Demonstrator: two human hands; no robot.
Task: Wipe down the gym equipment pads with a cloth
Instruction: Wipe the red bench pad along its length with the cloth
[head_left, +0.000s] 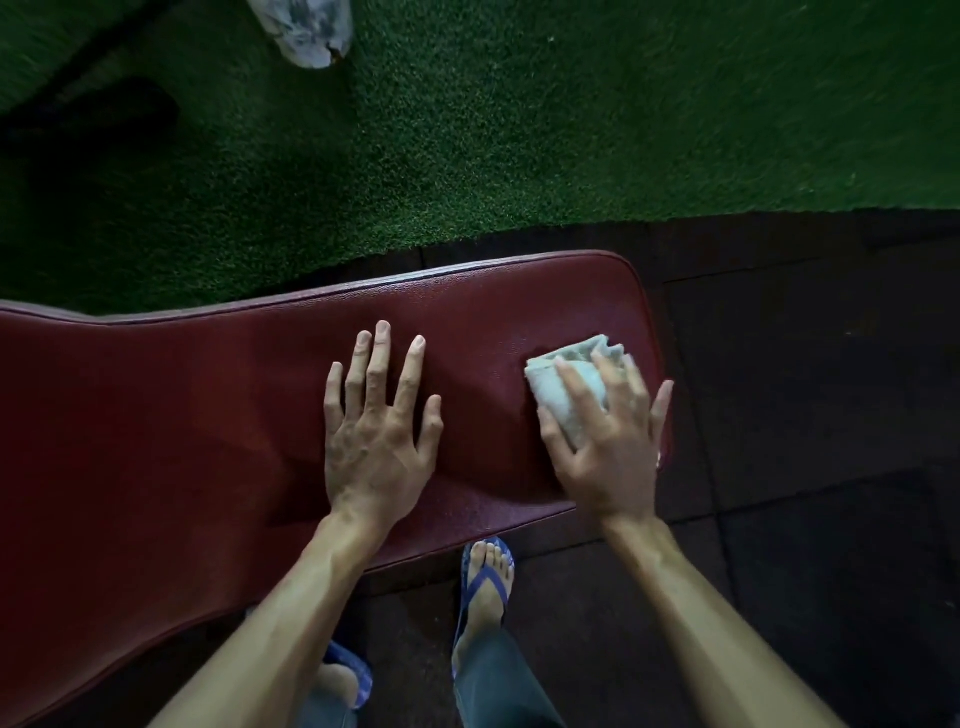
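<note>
A long dark red padded bench pad (182, 415) runs from the left edge to right of the middle. My left hand (376, 431) lies flat on the pad's middle, fingers spread and straight. Near the pad's rounded right end, my right hand (605, 441) presses a folded pale grey-green cloth (569, 382) onto the pad with straight, spread fingers; part of the cloth sticks out beyond the fingertips.
Green artificial turf (519, 130) covers the floor beyond the pad. Dark rubber floor tiles (805, 415) lie to the right and under the bench. A white crumpled bag-like object (306, 31) sits on the turf at the top. My feet in blue flip-flops (485, 582) stand beside the bench.
</note>
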